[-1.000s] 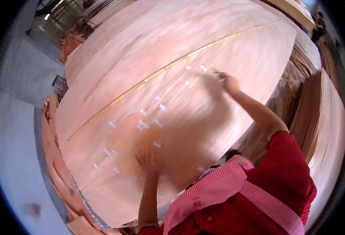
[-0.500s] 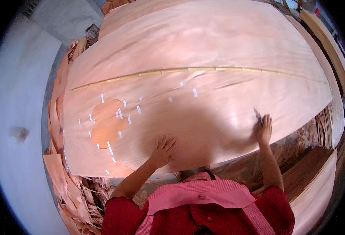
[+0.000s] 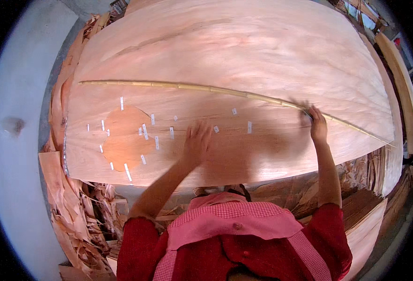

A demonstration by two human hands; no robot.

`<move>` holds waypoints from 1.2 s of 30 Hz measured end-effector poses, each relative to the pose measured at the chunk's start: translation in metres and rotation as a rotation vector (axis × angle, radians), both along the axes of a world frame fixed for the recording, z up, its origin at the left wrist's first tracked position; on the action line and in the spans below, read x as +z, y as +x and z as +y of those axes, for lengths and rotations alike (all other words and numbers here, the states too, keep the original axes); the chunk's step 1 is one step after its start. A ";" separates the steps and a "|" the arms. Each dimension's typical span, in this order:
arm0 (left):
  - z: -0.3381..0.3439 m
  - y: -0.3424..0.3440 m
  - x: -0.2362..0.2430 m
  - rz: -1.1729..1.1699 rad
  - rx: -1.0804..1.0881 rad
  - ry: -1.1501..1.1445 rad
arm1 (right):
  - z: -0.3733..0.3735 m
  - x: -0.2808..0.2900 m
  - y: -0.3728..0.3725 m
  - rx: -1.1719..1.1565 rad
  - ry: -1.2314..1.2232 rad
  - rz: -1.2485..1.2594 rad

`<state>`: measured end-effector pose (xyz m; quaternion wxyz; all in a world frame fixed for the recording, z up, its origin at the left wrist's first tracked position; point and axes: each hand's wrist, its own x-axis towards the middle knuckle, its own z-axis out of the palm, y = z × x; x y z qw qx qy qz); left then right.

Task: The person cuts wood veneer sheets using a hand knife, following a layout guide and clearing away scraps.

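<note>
A large, pale pinkish wood veneer sheet [image 3: 272,56] spreads before me. My left hand [image 3: 198,140] rests flat on or just over it, fingers stretched out and slightly blurred. My right hand [image 3: 318,124] is farther right, its fingers closed at a long, thin bamboo stick [image 3: 211,89] lying across the sheet. A small dark, knife-like tool [image 3: 306,116] shows at the fingers; blur and shadow hide its exact shape. Whether the fingers also grip the stick is unclear. To the left is an orange-brown veneer patch [image 3: 126,136], with several short white tape pieces [image 3: 145,131] on and around it.
Torn veneer scraps [image 3: 82,225] are heaped along the left and near sides. Stacked veneer [image 3: 377,173] and a long wooden board [image 3: 396,70] stand at the right. A grey-white floor or wall surface [image 3: 23,93] runs along the far left.
The bamboo stick's right part has swung toward me, so it now slopes down to the right. My right hand has moved away from me to the stick. The view has shifted slightly.
</note>
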<state>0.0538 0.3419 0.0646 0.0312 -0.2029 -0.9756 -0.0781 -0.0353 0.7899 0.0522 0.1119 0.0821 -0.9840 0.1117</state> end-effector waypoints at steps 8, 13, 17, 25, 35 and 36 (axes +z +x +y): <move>0.012 -0.125 -0.050 -0.003 0.248 0.176 | 0.027 -0.026 -0.038 0.119 0.360 -0.045; -0.006 -0.121 -0.061 0.098 0.107 0.079 | 0.041 -0.009 -0.057 0.094 0.253 0.054; -0.002 -0.112 -0.052 -0.072 0.158 0.042 | 0.022 0.025 -0.066 0.171 0.158 0.140; -0.007 -0.082 -0.055 0.024 0.114 0.037 | 0.019 0.023 -0.112 0.308 0.090 0.132; -0.035 -0.118 -0.020 -0.085 0.275 -0.078 | -0.010 0.018 -0.181 0.270 0.122 -0.010; -0.041 -0.120 -0.020 -0.069 0.303 -0.086 | -0.006 0.014 -0.185 0.256 0.151 -0.006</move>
